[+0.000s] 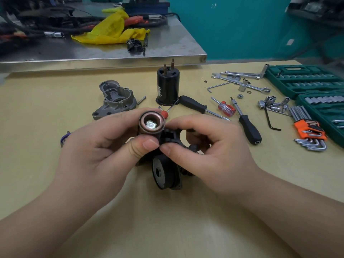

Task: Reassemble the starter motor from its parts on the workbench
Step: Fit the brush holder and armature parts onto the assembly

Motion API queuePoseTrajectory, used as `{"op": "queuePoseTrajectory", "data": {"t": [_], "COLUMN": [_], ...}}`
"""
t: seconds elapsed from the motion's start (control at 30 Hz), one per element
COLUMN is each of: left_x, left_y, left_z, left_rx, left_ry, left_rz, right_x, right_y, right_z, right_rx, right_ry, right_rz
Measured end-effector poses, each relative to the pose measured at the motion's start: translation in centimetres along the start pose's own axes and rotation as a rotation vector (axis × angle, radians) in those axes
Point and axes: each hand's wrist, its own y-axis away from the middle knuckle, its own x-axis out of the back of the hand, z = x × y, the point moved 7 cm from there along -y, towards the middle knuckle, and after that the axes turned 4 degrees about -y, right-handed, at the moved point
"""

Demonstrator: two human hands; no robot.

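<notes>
Wooden bench (55,101), frame centre: left hand (96,146) grips copper armature (151,124); right hand (206,146) pinches black holder (170,135). Housing (167,88) upright behind.

Your hands are bare: no gloves and no rings on the left hand (104,146) or the right hand (210,146). Your forearms are uncovered as far as the picture's lower edge, with no sleeve cuffs, watch or wristband showing. Your fingernails are short and plain. Creased knuckle lines show on your left thumb.
</notes>
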Motion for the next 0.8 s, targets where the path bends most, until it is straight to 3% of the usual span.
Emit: {"op": "queuePoseTrajectory", "data": {"t": [0.23, 0.37, 0.47, 0.63, 0.73, 0.8], "left_x": [-0.9, -1.0, -2.1, -4.9, -5.8, -5.8], "left_y": [-1.6, -3.8, -5.3, -7.9, -9.2, -9.7], "left_z": [-0.2, -0.5, -1.2, -1.5, -1.6, -2.1], "left_rx": [0.084, 0.144, 0.243, 0.463, 0.484, 0.489], "left_ry": [0.038, -0.073, -0.023, 0.245, 0.156, 0.084], "left_rz": [0.005, -0.087, -0.168, -0.366, -0.449, -0.428], "right_x": [-0.2, -0.3, -0.2, 1.3, 1.9, 1.7], "right_y": [-0.3, -0.6, -0.8, -1.5, -1.8, -1.9], "right_z": [1.8, 2.5, 3.2, 4.3, 5.7, 6.7], "right_rx": [-0.183, -0.240, -0.315, -0.318, -0.371, -0.424], "right_ry": [-0.159, -0.296, -0.363, -0.246, -0.110, -0.053], "right_rz": [-0.061, -0.141, -0.149, -0.044, -0.033, -0.128]}}
